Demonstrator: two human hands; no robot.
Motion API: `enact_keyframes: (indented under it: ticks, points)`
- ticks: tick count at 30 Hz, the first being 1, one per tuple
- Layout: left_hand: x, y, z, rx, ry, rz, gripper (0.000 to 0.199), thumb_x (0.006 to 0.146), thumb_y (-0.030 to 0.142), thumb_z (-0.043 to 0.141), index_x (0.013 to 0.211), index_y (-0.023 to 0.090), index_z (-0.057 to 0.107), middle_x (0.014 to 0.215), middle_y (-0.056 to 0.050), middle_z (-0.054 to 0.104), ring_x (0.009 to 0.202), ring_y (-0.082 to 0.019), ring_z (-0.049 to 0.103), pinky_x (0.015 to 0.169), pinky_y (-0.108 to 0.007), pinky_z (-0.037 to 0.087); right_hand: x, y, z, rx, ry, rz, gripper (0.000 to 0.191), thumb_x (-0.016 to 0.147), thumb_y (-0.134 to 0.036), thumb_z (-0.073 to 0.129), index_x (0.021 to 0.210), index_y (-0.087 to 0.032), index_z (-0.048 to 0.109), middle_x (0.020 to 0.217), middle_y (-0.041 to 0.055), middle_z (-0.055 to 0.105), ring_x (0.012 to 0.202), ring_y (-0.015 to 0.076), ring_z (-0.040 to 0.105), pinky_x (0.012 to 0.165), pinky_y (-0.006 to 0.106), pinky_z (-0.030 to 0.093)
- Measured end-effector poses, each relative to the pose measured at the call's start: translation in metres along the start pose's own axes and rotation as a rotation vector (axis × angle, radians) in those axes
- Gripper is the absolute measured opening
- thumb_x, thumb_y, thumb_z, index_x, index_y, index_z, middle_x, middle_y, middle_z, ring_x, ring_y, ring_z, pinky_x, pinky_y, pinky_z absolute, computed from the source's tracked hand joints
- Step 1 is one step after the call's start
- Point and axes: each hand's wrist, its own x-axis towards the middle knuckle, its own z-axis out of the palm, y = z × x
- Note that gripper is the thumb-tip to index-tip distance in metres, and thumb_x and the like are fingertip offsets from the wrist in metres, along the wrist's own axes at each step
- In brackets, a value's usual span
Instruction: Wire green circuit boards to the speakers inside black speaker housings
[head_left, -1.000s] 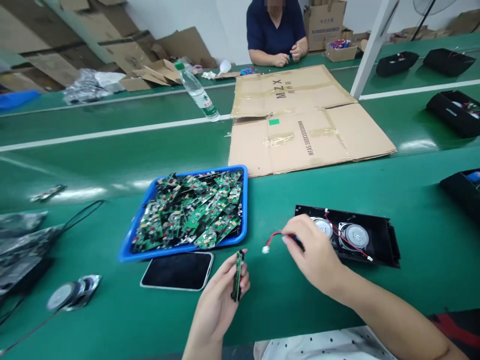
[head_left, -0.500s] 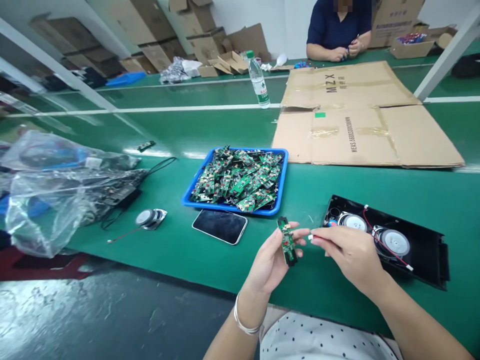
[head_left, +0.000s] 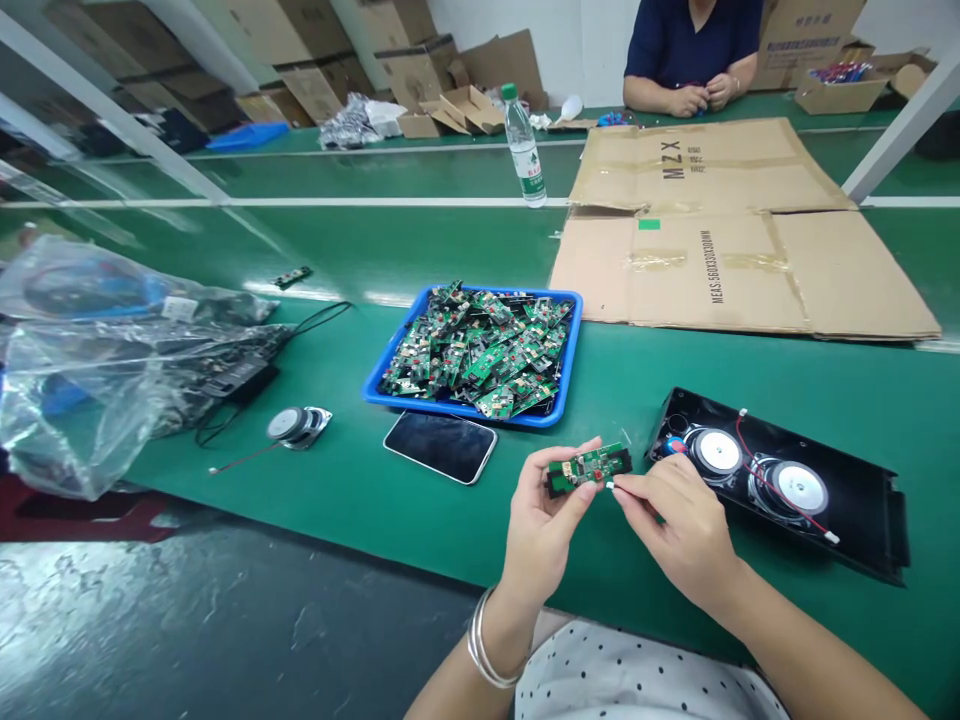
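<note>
A green circuit board (head_left: 592, 467) with black end pieces lies crosswise in my left hand (head_left: 541, 530), thumb and fingers closed on it. My right hand (head_left: 682, 520) pinches a small white wire connector (head_left: 610, 486) at the board's lower edge; whether it is seated in a socket I cannot tell. Just beyond my right hand is a black speaker housing (head_left: 855, 500) with two round speakers (head_left: 718, 452) and red-and-black wires. A red and blue part (head_left: 675, 446) sits at its left end, partly behind my fingers.
A blue tray (head_left: 574, 350) heaped with circuit boards stands mid-table, a phone (head_left: 441, 447) before it. Leftward are a loose speaker (head_left: 298, 427) and plastic bags (head_left: 90, 400). Flattened cardboard (head_left: 750, 270) and a bottle (head_left: 525, 150) lie beyond. A person (head_left: 690, 60) sits opposite.
My left hand has turned the circuit board from upright to nearly level. My right hand has brought the connector from beside the board to its lower edge.
</note>
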Motion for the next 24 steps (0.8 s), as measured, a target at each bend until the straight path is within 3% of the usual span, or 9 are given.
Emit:
enact_keyframes:
  ticks: [5, 9, 13, 17, 24]
  points:
    - [-0.005, -0.006, 0.013, 0.026, 0.16, 0.115, 0.027, 0.073, 0.02, 0.073, 0.094, 0.02, 0.056, 0.097, -0.006, 0.071, 0.09, -0.021, 0.069, 0.08, -0.031, 0.056, -0.002, -0.003, 0.003, 0.021, 0.111, -0.006, 0.01, 0.084, -0.002, 0.059, 0.088, -0.011, 0.059, 0.059, -0.0025, 0.044, 0.057, 0.0108, 0.037, 0.058, 0.028, 0.035]
    - [-0.008, -0.011, 0.019, 0.043, 0.13, 0.118, 0.03, 0.077, 0.019, 0.071, 0.105, 0.02, 0.06, 0.101, -0.007, 0.072, 0.092, -0.019, 0.069, 0.079, -0.026, 0.057, -0.002, -0.004, 0.005, 0.022, 0.139, -0.014, 0.009, 0.084, -0.003, 0.059, 0.087, -0.011, 0.058, 0.059, -0.0036, 0.042, 0.055, 0.0097, 0.034, 0.058, 0.029, 0.036]
    - [-0.008, -0.016, 0.021, 0.064, 0.139, 0.193, 0.018, 0.079, 0.018, 0.068, 0.097, 0.021, 0.068, 0.103, -0.005, 0.072, 0.095, -0.017, 0.067, 0.083, -0.022, 0.055, -0.002, -0.005, 0.006, 0.017, 0.153, 0.012, 0.009, 0.084, -0.003, 0.058, 0.085, -0.012, 0.058, 0.058, -0.0042, 0.039, 0.054, 0.0096, 0.033, 0.057, 0.029, 0.036]
    - [-0.01, -0.019, 0.023, 0.07, 0.139, 0.216, 0.02, 0.079, 0.014, 0.068, 0.097, 0.022, 0.068, 0.106, -0.004, 0.071, 0.099, -0.015, 0.065, 0.086, -0.022, 0.053, -0.003, -0.005, 0.006, -0.02, 0.172, 0.016, 0.01, 0.084, -0.003, 0.058, 0.084, -0.012, 0.057, 0.057, -0.0043, 0.04, 0.054, 0.0093, 0.033, 0.057, 0.029, 0.037]
    - [-0.013, -0.02, 0.028, -0.168, 0.089, 0.197, 0.01, 0.078, 0.019, 0.07, 0.087, 0.021, 0.067, 0.109, -0.006, 0.068, 0.103, -0.018, 0.064, 0.084, -0.027, 0.054, -0.008, -0.001, 0.011, -0.125, 0.212, -0.029, 0.012, 0.084, -0.001, 0.058, 0.086, -0.012, 0.055, 0.058, -0.0021, 0.047, 0.054, 0.01, 0.037, 0.058, 0.031, 0.038]
